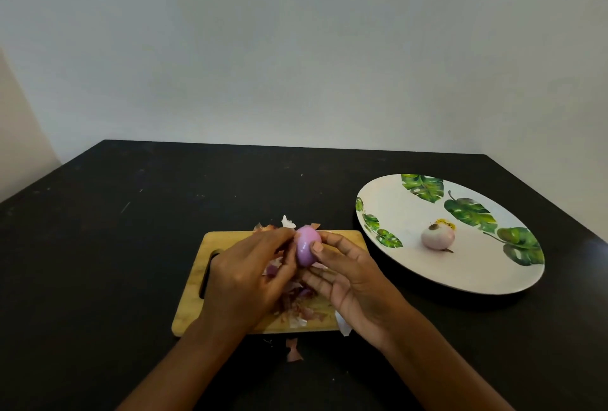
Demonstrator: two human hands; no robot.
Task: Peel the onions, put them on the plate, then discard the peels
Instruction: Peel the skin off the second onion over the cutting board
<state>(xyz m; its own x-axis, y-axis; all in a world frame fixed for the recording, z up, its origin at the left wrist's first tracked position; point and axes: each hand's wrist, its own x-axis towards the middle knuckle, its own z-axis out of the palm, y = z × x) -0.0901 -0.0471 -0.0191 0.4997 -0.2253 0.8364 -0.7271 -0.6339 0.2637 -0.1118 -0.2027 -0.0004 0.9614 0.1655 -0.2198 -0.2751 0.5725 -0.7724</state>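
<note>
Both forearms nearest lens. Left hand (245, 274) and right hand (348, 279) together grasp purple onion (308, 250) above wooden board (210, 247), peels (297, 307) strewn beneath. Second peeled onion (438, 236) sits on leaf-print plate (394, 200), right. Black table (131, 213), bare pale wall (296, 48).
</note>
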